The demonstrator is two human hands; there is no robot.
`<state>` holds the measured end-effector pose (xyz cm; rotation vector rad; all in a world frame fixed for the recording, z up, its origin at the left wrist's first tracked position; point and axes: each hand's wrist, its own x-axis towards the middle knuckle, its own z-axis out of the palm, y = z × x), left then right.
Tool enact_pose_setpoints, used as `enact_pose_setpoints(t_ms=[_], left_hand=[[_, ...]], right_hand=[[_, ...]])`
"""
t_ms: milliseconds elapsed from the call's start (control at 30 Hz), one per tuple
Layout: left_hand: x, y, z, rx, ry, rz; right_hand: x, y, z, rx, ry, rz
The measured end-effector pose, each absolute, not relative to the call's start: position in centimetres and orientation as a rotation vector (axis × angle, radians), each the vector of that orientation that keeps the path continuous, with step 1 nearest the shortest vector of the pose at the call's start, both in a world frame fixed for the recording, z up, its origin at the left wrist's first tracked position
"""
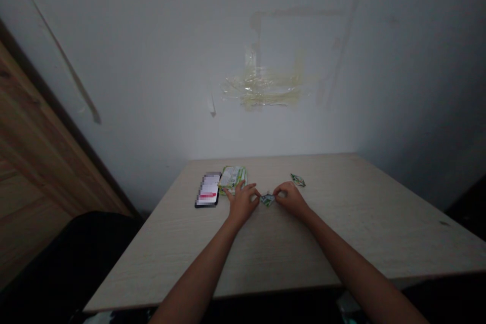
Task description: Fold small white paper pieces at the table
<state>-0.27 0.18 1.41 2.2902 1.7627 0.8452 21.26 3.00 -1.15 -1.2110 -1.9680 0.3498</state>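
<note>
Between my two hands, a small folded piece of green and white printed wrapper point(268, 199) lies at the middle of the table. My left hand point(242, 203) pinches its left corner with thumb and forefinger, the other fingers spread. On the opposite side my right hand point(290, 197) pinches the right corner, its fingers curled in. Just behind my left hand is a stack of flat green and white wrappers point(231, 177). A second small folded wrapper piece point(298, 179), pointed at its ends, rests beyond my right hand.
A phone point(207, 190) with a lit, blurred screen lies left of the stack. The pale wooden table point(360, 217) meets a grey wall point(152, 61) bearing yellowed tape point(266, 88). Wooden boards point(34, 162) and a dark chair-like shape point(83, 248) stand at the left.
</note>
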Motion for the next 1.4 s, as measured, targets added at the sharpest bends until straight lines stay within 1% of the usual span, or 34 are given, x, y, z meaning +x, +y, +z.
enact_pose_setpoints(t_ms=[133,300,733,1167,1400], left_hand=[[-0.5,0.0,1.6,2.336,1.762,0.777],[-0.4,-0.1,1.8,2.389,1.770,0.784],[0.3,-0.4,1.5,2.493,1.783,0.818],[0.7,-0.9,1.8,2.499,1.818,0.715],[0.8,-0.6,1.1,2.496,1.806,0.781]], right_hand=[[21.5,3.2,-1.3,-1.185,-1.999,0.336],[21.7,3.4,-1.5,-1.191,-2.030,0.319],[21.1,2.4,-0.9,-1.322,-2.030,0.249],[20.5,2.0,-0.8,-1.403,-2.040,0.219],[20.4,2.1,-1.0,-1.392,-2.040,0.226]])
